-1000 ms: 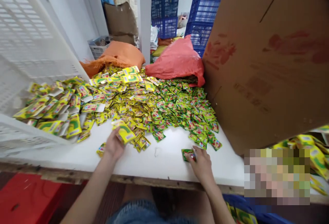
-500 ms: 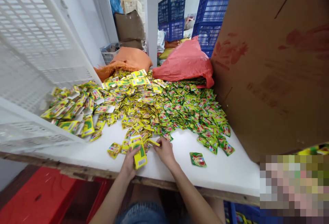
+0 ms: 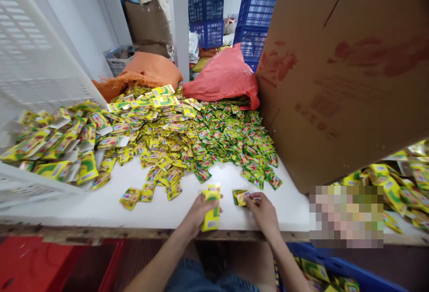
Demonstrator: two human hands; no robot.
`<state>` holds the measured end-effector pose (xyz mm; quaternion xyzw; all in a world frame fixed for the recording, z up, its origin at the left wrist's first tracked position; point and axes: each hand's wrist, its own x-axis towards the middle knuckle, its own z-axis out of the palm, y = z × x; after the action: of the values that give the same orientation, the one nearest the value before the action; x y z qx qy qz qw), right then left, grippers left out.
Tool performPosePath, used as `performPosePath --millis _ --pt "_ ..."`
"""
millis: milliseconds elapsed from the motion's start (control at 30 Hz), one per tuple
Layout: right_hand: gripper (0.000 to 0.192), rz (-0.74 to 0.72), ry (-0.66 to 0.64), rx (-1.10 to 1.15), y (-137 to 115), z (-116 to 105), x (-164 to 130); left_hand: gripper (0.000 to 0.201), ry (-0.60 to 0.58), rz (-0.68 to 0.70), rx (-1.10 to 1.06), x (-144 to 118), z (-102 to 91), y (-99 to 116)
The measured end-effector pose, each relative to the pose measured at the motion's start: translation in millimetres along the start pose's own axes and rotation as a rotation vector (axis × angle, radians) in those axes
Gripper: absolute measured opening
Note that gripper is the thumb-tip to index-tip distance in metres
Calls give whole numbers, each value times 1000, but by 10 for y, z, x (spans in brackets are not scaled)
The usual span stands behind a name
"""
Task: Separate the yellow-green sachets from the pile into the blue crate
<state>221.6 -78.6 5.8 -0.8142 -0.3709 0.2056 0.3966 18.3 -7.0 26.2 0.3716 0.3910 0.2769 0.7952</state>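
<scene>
My left hand [image 3: 196, 214] is closed around a small yellow-and-green box [image 3: 211, 216], held upright above the front of the white tabletop. My right hand [image 3: 264, 214] pinches a small yellow packet [image 3: 241, 198] to the right of the box. A green packet seems to lie under or against that yellow one, mostly covered. Behind my hands spread a heap of yellow packets [image 3: 167, 156] and, to the right, a heap of green packets [image 3: 231, 133]. A few yellow packets [image 3: 130, 198] lie loose at the front left.
Yellow boxes [image 3: 50, 144] spill from a tipped white crate [image 3: 67, 91] at left. An orange sack [image 3: 150, 66] and a red bag [image 3: 223, 80] lie behind the heaps. A large cardboard carton [image 3: 335, 73] stands at right. Below the table edge is a blue crate [image 3: 351, 267].
My view has turned rightward. Both hands have moved right, away from the yellow heap. My right hand has brought its yellow packet to where the single green packet lay.
</scene>
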Motion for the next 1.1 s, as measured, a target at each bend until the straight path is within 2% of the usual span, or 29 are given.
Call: performPosePath --millis 100,200,333,500,633,800,900,967,1100 --pt "32 -60 6 -333 75 66 -36 46 -40 -55 92 139 281 -103" --pt "38 -53 53 -391 76 73 10 44 -57 -43 142 273 410 -145" --pt "41 40 19 -198 46 103 130 41 -60 -36 169 367 425 -173" --pt "29 -1 -111 -24 25 209 250 38 -60 -17 194 374 373 -236" --pt "22 -38 -249 135 -35 208 252 31 -70 21 210 353 339 -272" --pt "30 -19 -330 321 -173 190 145 23 -101 232 274 331 340 -352" --pt "36 1 -315 392 -195 214 122 30 -129 288 353 293 336 -368" --pt "40 1 -284 417 -183 221 132 35 -107 304 424 243 322 -325" --pt "43 10 -156 515 -232 161 134 35 65 497 716 121 267 -162"
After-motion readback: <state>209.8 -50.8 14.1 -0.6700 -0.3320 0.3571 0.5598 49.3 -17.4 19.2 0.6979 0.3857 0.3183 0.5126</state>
